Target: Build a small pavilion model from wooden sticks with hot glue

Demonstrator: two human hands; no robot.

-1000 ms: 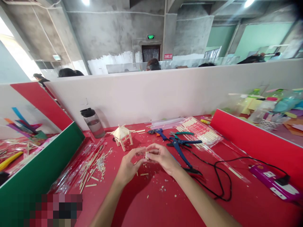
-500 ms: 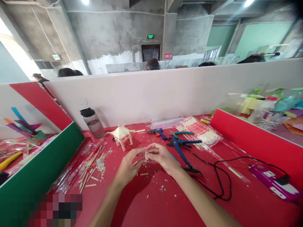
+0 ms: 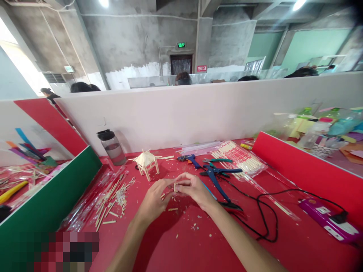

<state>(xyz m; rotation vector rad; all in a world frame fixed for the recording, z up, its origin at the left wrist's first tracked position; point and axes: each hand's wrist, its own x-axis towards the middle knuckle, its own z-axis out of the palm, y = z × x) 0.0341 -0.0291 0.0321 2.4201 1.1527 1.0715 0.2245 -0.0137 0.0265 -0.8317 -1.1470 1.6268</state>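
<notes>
Between the fingertips of my left hand [image 3: 157,196] and my right hand [image 3: 194,187] are short wooden stick pieces [image 3: 175,187], held upright and close together. Both hands are closed in a pinch on them, and the fingers hide part of the pieces. Another stick end pokes out near my left fingers. Just beyond my left hand stands a small pavilion model [image 3: 146,164] built of wooden sticks, with a pointed roof and legs. One loose stick piece [image 3: 172,209] lies on the red table [image 3: 176,249] below my hands.
Right of my hands lie blue-handled cutters [image 3: 217,181], green-handled pliers [image 3: 219,160], a glue gun [image 3: 190,159] and bagged sticks [image 3: 239,156]. A black cable runs to a purple power strip [image 3: 329,219]. Left are loose sticks [image 3: 106,206] and a water bottle [image 3: 111,148]. Low partitions [image 3: 306,155] border the table.
Both hands stay in nearly the same place, still pinching the stick pieces, with only slight finger movement. The view has shifted very slightly.
</notes>
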